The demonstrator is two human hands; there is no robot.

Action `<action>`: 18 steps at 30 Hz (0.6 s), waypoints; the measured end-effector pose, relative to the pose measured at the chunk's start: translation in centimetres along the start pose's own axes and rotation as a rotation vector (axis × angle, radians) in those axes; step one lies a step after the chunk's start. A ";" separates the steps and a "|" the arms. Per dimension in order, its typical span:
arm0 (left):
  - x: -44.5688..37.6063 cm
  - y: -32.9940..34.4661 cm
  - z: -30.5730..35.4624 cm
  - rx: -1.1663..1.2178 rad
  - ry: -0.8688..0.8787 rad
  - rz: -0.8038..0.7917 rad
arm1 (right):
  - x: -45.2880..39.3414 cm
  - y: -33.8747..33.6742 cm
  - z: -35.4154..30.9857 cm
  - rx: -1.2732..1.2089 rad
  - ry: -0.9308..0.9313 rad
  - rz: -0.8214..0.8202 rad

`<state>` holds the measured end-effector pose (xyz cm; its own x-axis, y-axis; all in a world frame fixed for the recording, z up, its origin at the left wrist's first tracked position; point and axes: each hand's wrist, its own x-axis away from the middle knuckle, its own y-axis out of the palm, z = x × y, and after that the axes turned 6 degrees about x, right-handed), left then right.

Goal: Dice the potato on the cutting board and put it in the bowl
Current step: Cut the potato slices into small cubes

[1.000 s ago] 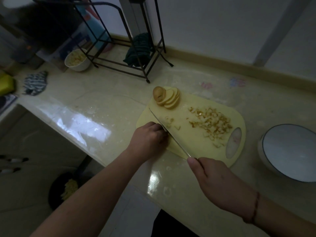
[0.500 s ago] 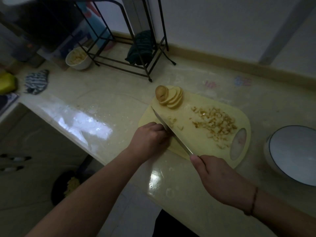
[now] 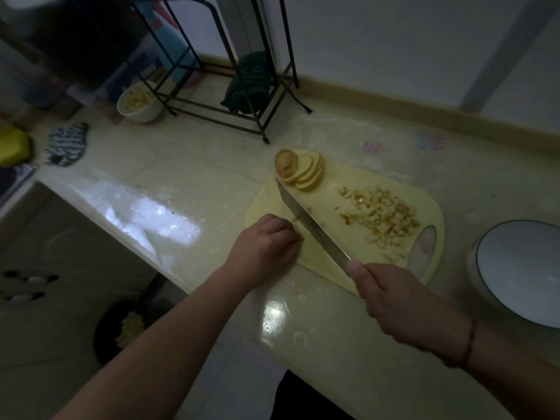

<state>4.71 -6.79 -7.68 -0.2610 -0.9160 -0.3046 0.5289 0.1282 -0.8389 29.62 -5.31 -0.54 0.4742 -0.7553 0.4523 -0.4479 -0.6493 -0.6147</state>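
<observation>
Curling its fingers over potato strips that it mostly hides, the left hand (image 3: 266, 242) sits at the board's (image 3: 327, 262) near-left corner, just left of the knife (image 3: 312, 227). The right hand (image 3: 397, 301) grips the handle, blade running diagonally away toward the slices (image 3: 303, 172). Dice (image 3: 380, 215) lie right of the blade, the bowl (image 3: 515, 268) beyond, nearer the right hand

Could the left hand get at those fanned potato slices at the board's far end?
Probably yes: the left hand is on the near edge, with bare cutting board before the potato slices; only the knife lies alongside.
</observation>
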 end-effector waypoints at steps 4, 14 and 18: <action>0.2 -0.3 -0.1 -0.002 0.070 0.035 | 0.7 0.0 -0.2 0.000 -0.027 -0.002; 1.1 -0.7 -1.4 -0.041 0.036 0.124 | 0.6 0.7 -0.1 -0.024 -0.066 0.038; 1.3 -0.6 -1.7 -0.034 -0.028 0.123 | 0.3 0.7 0.0 -0.013 -0.062 0.026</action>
<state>2.66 -7.43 -8.35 -0.1726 -0.9029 -0.3936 0.5277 0.2527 -0.8110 29.46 -5.97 -0.89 0.5084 -0.7650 0.3953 -0.4698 -0.6311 -0.6172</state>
